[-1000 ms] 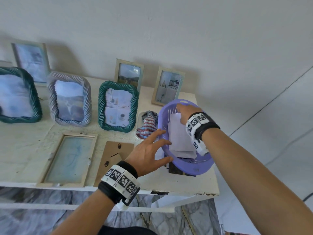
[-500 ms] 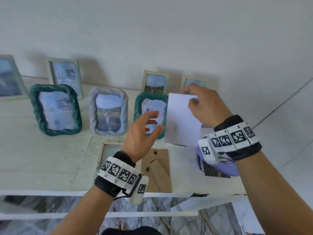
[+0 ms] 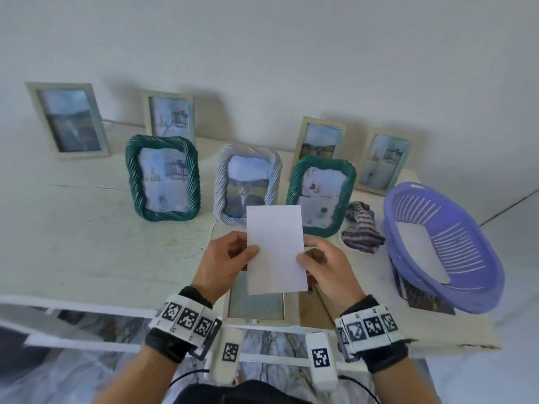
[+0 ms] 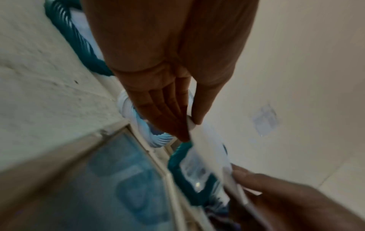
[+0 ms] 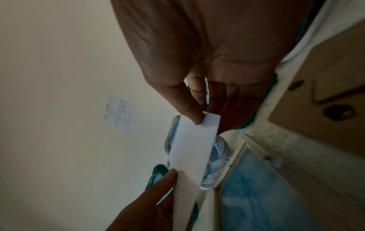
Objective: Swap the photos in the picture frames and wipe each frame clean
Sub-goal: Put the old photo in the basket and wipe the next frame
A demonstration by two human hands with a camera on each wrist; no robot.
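Both thumbs pinch photo (image 3: 275,249) at its side edges

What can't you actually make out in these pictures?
- Printed side of the white photo card: faces away in head view, edge-on in both wrist views.
- Flat pale wooden frame: upper part hidden by card and hands.
- Dark prints: mostly under the purple plastic basket.

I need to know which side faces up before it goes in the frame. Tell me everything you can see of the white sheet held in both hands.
The white sheet is a plain rectangular photo print with its blank back towards the head camera. It is held upright and flat above the open frame. The left hand pinches its left edge, the right hand its right edge. Its printed side is not visible.
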